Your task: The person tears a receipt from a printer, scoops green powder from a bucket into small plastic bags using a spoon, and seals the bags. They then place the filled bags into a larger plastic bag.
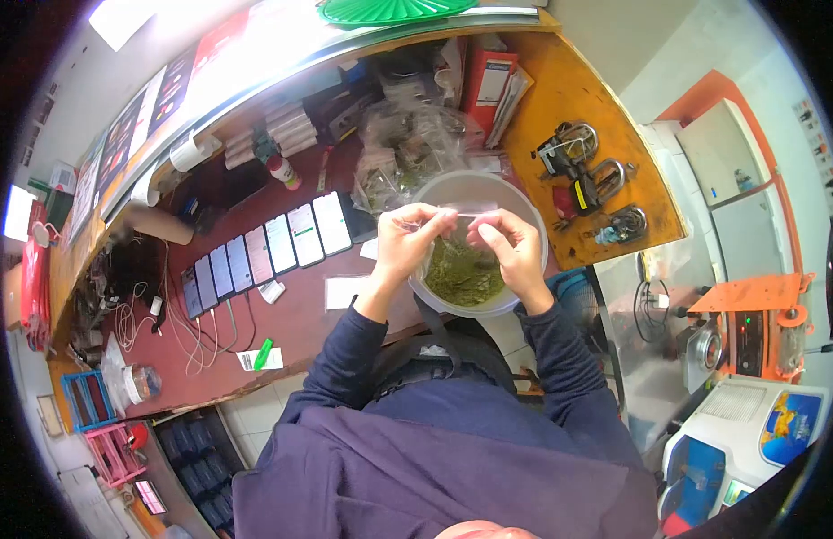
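A white translucent bucket [538, 229] is in front of my body, with a mass of green, crumbly stuff [464, 277] in its bottom. Above it, my left hand [400, 251] and my right hand [519, 256] are both pinched closed, one at each end of a small transparent plastic bag [476, 212]. The bag is stretched thin between my fingertips, and whether anything is in it cannot be made out. Behind the bucket's left side lies a heap of transparent plastic bags [394, 148], some with greenish contents.
Several phones [280, 242] stand in a row on the dark red desk [295, 346], cables trailing in front. A green marker [264, 353] lies on a white card. Padlocks [607, 180] sit on the wooden side panel at right, below a red binder [490, 85].
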{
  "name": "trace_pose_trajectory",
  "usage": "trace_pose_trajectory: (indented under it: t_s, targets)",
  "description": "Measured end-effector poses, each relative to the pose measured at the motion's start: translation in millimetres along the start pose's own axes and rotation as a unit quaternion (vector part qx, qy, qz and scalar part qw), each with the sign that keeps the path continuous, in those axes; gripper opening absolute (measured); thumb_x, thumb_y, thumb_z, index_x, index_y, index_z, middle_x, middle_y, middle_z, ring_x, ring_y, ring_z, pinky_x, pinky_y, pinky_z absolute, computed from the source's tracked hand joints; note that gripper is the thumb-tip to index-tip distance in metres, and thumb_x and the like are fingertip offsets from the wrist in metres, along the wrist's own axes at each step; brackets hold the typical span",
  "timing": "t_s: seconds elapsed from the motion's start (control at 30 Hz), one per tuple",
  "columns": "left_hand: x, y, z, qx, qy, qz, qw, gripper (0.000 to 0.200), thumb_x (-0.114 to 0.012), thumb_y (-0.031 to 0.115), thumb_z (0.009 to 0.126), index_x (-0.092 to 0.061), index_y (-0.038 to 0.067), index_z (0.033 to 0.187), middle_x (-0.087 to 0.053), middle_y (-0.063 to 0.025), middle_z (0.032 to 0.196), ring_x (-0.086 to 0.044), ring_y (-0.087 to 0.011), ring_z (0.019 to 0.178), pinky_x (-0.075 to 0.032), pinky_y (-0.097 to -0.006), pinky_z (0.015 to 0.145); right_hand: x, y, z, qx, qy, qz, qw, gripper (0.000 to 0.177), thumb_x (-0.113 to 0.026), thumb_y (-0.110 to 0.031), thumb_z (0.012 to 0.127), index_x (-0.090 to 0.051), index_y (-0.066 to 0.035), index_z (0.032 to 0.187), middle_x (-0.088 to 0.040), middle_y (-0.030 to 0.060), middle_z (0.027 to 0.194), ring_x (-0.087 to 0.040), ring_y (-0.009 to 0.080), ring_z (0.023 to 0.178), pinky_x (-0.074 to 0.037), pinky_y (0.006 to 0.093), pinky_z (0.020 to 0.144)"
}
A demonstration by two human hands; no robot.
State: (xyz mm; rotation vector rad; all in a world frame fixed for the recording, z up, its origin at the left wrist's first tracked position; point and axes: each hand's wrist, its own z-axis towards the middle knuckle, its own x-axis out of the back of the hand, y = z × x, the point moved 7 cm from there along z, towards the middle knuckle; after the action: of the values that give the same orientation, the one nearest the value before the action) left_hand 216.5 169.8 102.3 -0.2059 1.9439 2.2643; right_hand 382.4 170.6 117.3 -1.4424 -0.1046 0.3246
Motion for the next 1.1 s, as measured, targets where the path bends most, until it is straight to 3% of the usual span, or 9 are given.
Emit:
trace_pose_trajectory:
  t_s: [0.17,0.3,0.47,0.7,0.87,0.93,1.0,1.07,1.1]
  targets:
    - [8,15,-10,-0.065,-0.005,0.124,0.99,0.007,-0.071,0.006,0.085,-0.071,0.001,0.081,-0.068,-0.0023,0.072,-0.06,-0.0065,0.067,-0.048,-0.0207,0.063,-5,-24,2,0.107,0.0,-0.148,0.983,0.015,-0.059,-0.01,0.085,-0.065,0.001,0.077,-0.065,0.0064,0.075,-0.061,0.0137,0.071,-0.047,0.0274,0.067]
    - [13,25,-18,-0.081,0.015,0.165,0.983,0.01,-0.075,0.01,0.081,-0.07,0.002,0.077,-0.069,-0.0048,0.072,-0.062,-0.0068,0.067,-0.048,-0.0221,0.062,-13,-22,4,0.121,-0.015,-0.161,0.979,0.016,-0.058,-0.008,0.082,-0.061,0.002,0.071,-0.062,0.0066,0.074,-0.055,0.0128,0.068,-0.042,0.0256,0.064]
    - [13,29,-22,-0.107,0.022,0.102,0.989,0.008,-0.075,0.007,0.081,-0.07,0.002,0.078,-0.07,-0.0045,0.074,-0.063,-0.0073,0.068,-0.048,-0.0221,0.062,-41,-33,15,0.14,-0.085,-0.137,0.977,0.013,-0.064,-0.01,0.078,-0.062,0.001,0.072,-0.062,0.0084,0.071,-0.06,0.0186,0.069,-0.046,0.029,0.068]
    - [49,40,-29,-0.061,0.043,0.028,0.997,0.006,-0.072,0.006,0.083,-0.071,0.002,0.08,-0.068,-0.0014,0.072,-0.06,-0.0067,0.065,-0.046,-0.0218,0.058,-53,-36,31,0.134,-0.137,-0.077,0.978,0.014,-0.062,-0.009,0.08,-0.062,0.001,0.071,-0.062,0.0067,0.071,-0.059,0.0145,0.069,-0.045,0.0262,0.067]
    - [127,32,-33,-0.026,0.237,-0.096,0.966,0.011,-0.07,0.01,0.086,-0.068,0.001,0.081,-0.066,-0.0041,0.071,-0.053,-0.0038,0.059,-0.035,-0.0182,0.052,-58,-11,68,0.025,-0.148,0.023,0.988,0.014,-0.062,-0.011,0.079,-0.062,0.001,0.073,-0.061,0.0067,0.078,-0.058,0.0149,0.076,-0.046,0.0287,0.073]
    - [148,17,-29,-0.029,0.241,-0.047,0.969,0.012,-0.07,0.012,0.087,-0.07,0.001,0.085,-0.067,-0.0039,0.073,-0.05,-0.0019,0.056,-0.033,-0.0175,0.049,-89,-19,86,0.121,-0.172,-0.068,0.975,0.02,-0.066,-0.016,0.081,-0.066,0.001,0.091,-0.065,0.0081,0.093,-0.06,0.0158,0.089,-0.046,0.0289,0.08]
    - [137,20,-20,0.002,0.164,-0.023,0.986,0.013,-0.069,0.013,0.088,-0.07,0.0,0.092,-0.068,-0.0035,0.077,-0.047,-0.0015,0.054,-0.032,-0.0175,0.048,-129,-21,82,0.176,-0.227,-0.212,0.934,0.049,-0.072,-0.016,0.079,-0.06,-0.003,0.125,-0.066,0.0091,0.115,-0.062,0.0174,0.1,-0.047,0.0312,0.088]
    - [137,19,-15,0.025,0.142,-0.012,0.99,0.015,-0.066,0.013,0.09,-0.07,0.002,0.099,-0.068,-0.0016,0.08,-0.045,-0.0016,0.055,-0.032,-0.0175,0.049,-157,19,86,0.053,-0.33,-0.122,0.934,0.043,-0.076,-0.013,0.074,-0.067,-0.005,0.115,-0.072,0.0087,0.096,-0.067,0.0168,0.09,-0.051,0.0311,0.087]
    - [144,22,-13,0.002,0.187,0.02,0.982,0.017,-0.065,0.015,0.091,-0.07,0.003,0.101,-0.069,-0.0013,0.083,-0.045,-0.0017,0.057,-0.033,-0.0171,0.05,-158,37,101,0.089,-0.323,-0.158,0.929,0.034,-0.074,-0.01,0.075,-0.07,-0.005,0.109,-0.073,0.0089,0.09,-0.069,0.0142,0.083,-0.053,0.0301,0.08]
